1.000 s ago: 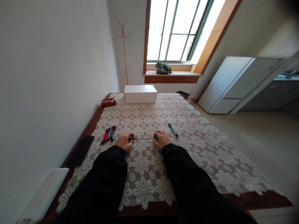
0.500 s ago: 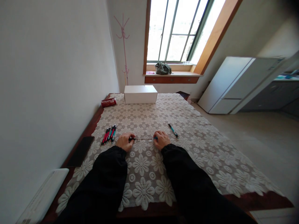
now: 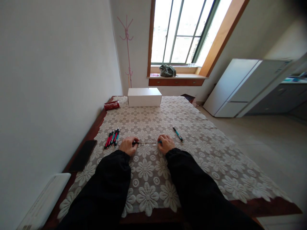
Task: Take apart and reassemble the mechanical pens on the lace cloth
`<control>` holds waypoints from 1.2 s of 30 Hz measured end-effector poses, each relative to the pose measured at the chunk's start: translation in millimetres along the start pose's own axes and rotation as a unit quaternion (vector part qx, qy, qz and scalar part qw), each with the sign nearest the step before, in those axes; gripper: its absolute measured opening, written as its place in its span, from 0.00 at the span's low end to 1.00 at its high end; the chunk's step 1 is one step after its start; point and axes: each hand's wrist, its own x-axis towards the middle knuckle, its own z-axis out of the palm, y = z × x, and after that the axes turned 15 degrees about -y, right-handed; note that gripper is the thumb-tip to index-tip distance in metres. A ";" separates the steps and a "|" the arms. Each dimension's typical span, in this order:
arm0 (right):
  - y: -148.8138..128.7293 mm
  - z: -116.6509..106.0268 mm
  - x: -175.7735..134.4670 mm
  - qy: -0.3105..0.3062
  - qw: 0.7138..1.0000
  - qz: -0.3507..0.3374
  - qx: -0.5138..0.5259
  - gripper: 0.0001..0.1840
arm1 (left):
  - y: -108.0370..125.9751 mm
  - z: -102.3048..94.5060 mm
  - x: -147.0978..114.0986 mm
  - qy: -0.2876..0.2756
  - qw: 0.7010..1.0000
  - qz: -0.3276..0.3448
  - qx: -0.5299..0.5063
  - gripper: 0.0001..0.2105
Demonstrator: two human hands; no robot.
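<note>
Just above the tablecloth, my left hand (image 3: 129, 145) is closed in a pinch on a black pen part (image 3: 136, 142). A thin pale pen refill (image 3: 148, 142) stretches from it toward my right hand (image 3: 166, 143). That hand is closed on a teal pen barrel (image 3: 159, 141), mostly hidden by the fingers. Left of my left hand lies a row of several red and teal pens (image 3: 112, 138) with black ends. A single teal and black pen (image 3: 177, 134) rests beyond my right hand, to the right.
A white box (image 3: 144, 97) stands at the table's far end, with a dark red packet (image 3: 111, 105) to its left. Along the left edge lie a black flat phone-like object (image 3: 83, 155) and a white panel (image 3: 45, 200). Flowered lace cloth (image 3: 192, 159) covers the table.
</note>
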 end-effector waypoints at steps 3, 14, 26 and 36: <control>-0.4 -0.4 -0.3 -0.006 1.000 0.005 -0.001 0.08 | -0.4 0.3 0.2 -0.002 1.000 0.002 0.004 0.11; -10.7 -7.4 -2.2 0.025 0.999 -0.011 0.029 0.10 | 1.1 -0.5 -0.1 -0.006 1.000 0.003 0.008 0.14; -20.0 -10.3 -5.2 -0.098 0.994 -0.030 -0.025 0.09 | 4.0 -2.3 -2.2 -0.001 1.000 -0.003 -0.001 0.19; -19.3 -8.3 -5.7 -0.092 0.993 -0.079 -0.006 0.09 | 18.3 -7.8 -7.1 0.021 0.998 0.055 0.013 0.10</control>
